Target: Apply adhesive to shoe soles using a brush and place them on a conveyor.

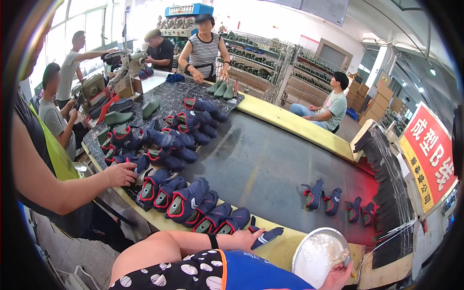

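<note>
My left hand (247,240) reaches along the near yellow edge and grips a navy shoe upper (268,237) with a white stripe. To the right stands a round metal bowl (296,256) holding a whitish substance. At the bowl's right rim my right hand (337,277) is closed on what looks like a brush (347,261), its handle mostly hidden by the fingers. Left of my left hand, several navy shoes (187,199) with red linings and green lasts lie in a row. A co-worker's hand (122,174) touches the shoes at the left.
A dark conveyor belt (261,162) carries several shoes (332,201) toward a red-lit opening with black strip curtains (386,193). More shoes crowd a patterned table (166,89). Co-workers stand and sit around it. Racks (251,67) stand behind, a red and yellow sign (430,154) at right.
</note>
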`<state>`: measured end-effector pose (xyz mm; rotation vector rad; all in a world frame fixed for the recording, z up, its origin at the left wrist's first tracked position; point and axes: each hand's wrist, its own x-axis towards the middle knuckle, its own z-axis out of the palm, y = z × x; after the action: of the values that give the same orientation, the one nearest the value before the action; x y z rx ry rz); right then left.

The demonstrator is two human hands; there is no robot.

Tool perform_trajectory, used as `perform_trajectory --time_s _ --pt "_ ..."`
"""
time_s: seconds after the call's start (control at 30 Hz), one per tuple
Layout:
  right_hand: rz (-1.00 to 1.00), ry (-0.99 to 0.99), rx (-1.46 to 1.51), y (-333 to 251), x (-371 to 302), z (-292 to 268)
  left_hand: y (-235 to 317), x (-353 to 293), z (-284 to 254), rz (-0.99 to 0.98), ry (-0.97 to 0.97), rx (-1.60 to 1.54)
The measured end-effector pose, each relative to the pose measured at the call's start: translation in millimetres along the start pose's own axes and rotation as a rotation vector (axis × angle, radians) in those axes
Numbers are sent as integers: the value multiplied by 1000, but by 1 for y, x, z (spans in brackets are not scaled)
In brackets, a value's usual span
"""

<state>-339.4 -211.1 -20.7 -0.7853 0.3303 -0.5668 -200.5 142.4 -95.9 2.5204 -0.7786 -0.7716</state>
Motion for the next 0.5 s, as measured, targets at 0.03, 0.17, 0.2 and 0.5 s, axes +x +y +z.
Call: perform_trajectory --time_s 0.03,0.17,0.2,0.5 --pt "0 -1 1 2 4 0 0 0 -2 -1 1 1" --pt "11 28 -6 5 12 -5 1 -2 -1 -15 -31 2" --pt "14 45 -3 5 13 -6 1 -1 -1 -13 -19 12" --pt "41 -17 -44 10 7 1 -3 3 9 -8 1 27"
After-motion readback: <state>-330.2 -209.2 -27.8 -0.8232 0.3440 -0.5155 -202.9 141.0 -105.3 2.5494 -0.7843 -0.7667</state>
